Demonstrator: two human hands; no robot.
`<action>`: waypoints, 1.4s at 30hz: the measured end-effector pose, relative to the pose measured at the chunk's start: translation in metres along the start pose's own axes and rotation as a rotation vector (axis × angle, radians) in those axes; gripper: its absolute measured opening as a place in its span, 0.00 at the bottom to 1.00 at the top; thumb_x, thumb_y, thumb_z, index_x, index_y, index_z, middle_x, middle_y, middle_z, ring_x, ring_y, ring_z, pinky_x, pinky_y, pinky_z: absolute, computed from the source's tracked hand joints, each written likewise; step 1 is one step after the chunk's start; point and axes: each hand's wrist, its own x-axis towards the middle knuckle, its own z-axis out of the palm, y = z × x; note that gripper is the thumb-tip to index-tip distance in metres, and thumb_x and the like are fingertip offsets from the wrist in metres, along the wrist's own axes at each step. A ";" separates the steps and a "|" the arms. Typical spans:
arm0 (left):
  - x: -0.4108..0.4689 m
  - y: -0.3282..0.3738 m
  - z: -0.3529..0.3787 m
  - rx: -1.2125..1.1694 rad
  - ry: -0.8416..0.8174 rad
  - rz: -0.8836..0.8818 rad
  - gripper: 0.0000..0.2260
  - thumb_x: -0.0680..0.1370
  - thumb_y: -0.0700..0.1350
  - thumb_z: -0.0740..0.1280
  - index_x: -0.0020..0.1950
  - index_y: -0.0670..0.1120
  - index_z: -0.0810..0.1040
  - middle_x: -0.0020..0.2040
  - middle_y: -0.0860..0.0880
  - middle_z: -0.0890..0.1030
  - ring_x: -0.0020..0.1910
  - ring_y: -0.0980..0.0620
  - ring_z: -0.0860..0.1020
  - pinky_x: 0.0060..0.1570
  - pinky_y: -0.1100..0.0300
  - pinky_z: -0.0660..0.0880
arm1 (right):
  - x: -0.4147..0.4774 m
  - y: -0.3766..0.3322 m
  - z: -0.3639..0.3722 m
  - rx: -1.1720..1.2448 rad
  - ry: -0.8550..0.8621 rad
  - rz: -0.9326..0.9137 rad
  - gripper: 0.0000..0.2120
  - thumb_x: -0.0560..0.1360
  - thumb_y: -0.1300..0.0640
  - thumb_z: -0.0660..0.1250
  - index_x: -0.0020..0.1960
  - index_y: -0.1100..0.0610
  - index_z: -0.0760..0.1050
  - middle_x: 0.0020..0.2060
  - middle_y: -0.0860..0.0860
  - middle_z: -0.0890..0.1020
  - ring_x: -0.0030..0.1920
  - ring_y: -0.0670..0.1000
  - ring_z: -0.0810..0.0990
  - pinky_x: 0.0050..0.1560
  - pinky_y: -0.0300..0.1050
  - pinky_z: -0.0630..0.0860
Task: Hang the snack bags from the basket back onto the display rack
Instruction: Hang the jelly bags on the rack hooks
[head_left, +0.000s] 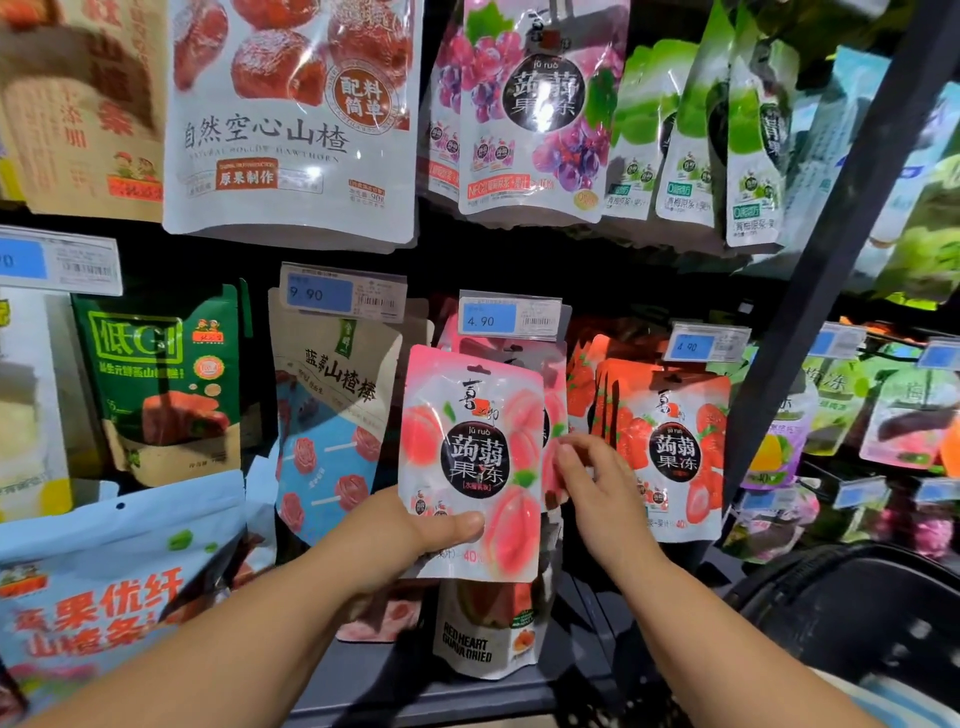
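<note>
My left hand (415, 535) grips a pink peach jelly bag (470, 457) by its lower left edge, thumb across the front, and holds it upright in front of the display rack. Its top sits just below the blue 4.90 price tag (506, 318). Behind it hang more pink peach bags (555, 395) on the same hook. My right hand (597, 483) touches the right edge of those hanging bags with its fingers bent. The black basket (857, 623) lies at the lower right, its inside dark.
Red strawberry jelly bags (670, 447) hang just right of my right hand. A blue hawthorn lollipop bag (332, 426) hangs to the left, a guava bag (483, 629) below. Purple grape and green bags hang above. A dark rack upright (810, 312) slants at the right.
</note>
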 end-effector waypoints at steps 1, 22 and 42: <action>0.001 0.002 0.003 -0.008 -0.004 0.002 0.29 0.56 0.61 0.80 0.52 0.47 0.85 0.51 0.46 0.86 0.53 0.45 0.84 0.62 0.47 0.76 | -0.004 -0.004 0.000 0.084 -0.073 0.023 0.09 0.80 0.44 0.62 0.55 0.47 0.76 0.52 0.43 0.79 0.58 0.51 0.76 0.63 0.52 0.73; 0.037 0.017 0.059 0.012 0.121 0.104 0.18 0.75 0.58 0.70 0.60 0.50 0.79 0.49 0.46 0.82 0.52 0.58 0.76 0.40 0.64 0.71 | 0.003 0.003 -0.003 0.508 -0.081 0.208 0.14 0.69 0.48 0.75 0.54 0.48 0.79 0.53 0.56 0.84 0.54 0.58 0.84 0.58 0.65 0.78; 0.060 0.013 0.062 0.518 0.445 0.217 0.35 0.80 0.56 0.64 0.79 0.63 0.43 0.74 0.51 0.50 0.73 0.47 0.57 0.70 0.53 0.60 | 0.023 0.012 0.020 0.207 0.061 0.120 0.20 0.74 0.54 0.72 0.62 0.43 0.69 0.60 0.45 0.77 0.62 0.49 0.76 0.61 0.49 0.73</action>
